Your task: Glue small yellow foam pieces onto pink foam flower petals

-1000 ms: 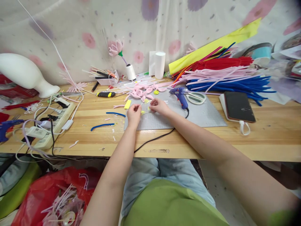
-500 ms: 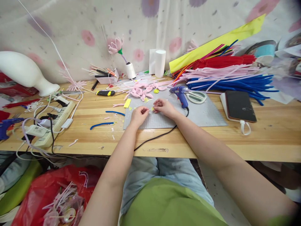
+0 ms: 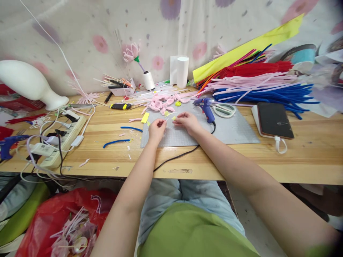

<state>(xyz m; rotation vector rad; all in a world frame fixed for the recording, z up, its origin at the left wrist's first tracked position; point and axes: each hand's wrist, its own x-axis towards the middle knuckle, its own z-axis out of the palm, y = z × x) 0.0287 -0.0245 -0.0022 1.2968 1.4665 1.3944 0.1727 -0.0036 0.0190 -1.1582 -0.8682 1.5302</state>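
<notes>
Over the grey cutting mat, my left hand is closed in a pinch on a thin pale stem, of which little shows. My right hand pinches a small yellow paper piece between thumb and fingertips, a short gap from the left fingers. Just beyond the hands lie pink pipe-cleaner petals and a round yellow piece. A yellow paper strip rests at the mat's left edge. To the right of my right hand is a blue glue gun.
Green-handled scissors lie beside the glue gun, whose black cord crosses the mat. Bundles of pipe cleaners fill the back right, near a black phone on a stand. A power strip with tangled cables sits left. A red bag hangs below.
My hands have drawn slightly apart, the left one shifting a little left. The yellow piece at my right fingertips has risen slightly and shows more clearly.
</notes>
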